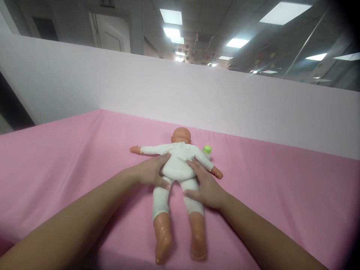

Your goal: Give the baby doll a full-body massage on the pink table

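Note:
A baby doll (180, 167) with a white cloth body and bare plastic head, hands and feet lies stretched out on a pink cover (242, 210). Its head points away from me and its face is not visible. My left hand (153, 170) holds the left side of its waist and hip, thumb on the upper leg. On the other side, my right hand (206, 183) grips the right hip, fingers along the lower body and thumb across the thigh. Both hands curve round the doll, and part of their fingers is hidden.
A small bottle with a green cap (207, 150) stands beside the doll's right arm, partly behind it. A low white wall (180, 93) runs along the far side of the pink surface. Beyond it are a doorway (111, 33) and lit ceiling panels (171, 17).

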`<state>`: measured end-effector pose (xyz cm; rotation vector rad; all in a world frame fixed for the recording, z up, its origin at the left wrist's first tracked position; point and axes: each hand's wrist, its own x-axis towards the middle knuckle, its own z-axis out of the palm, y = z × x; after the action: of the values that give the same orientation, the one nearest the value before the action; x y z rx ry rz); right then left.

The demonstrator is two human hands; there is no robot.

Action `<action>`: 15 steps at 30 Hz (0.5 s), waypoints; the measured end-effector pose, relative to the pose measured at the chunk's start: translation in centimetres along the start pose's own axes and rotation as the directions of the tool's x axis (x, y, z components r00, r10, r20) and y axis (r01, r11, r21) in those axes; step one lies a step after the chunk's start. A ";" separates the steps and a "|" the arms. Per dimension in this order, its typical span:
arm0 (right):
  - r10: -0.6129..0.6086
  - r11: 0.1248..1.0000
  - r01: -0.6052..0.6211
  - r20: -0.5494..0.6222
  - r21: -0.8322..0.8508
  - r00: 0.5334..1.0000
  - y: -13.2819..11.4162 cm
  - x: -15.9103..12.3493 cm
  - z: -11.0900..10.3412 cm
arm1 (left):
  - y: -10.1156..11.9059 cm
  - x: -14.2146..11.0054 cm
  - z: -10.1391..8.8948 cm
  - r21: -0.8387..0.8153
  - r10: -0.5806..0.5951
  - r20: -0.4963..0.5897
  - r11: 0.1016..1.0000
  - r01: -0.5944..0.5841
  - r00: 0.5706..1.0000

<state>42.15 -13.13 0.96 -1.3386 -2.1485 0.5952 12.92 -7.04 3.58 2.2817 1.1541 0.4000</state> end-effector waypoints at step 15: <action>-0.319 0.939 0.307 -0.061 -0.157 0.946 -2.4 -0.1 1.0 | 5.8 -1.4 1.7 0.352 0.310 0.020 0.888 -0.297 0.950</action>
<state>39.95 -14.31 1.68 -1.0380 -2.3054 0.2530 16.68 -11.51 5.56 2.7969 0.9426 0.3771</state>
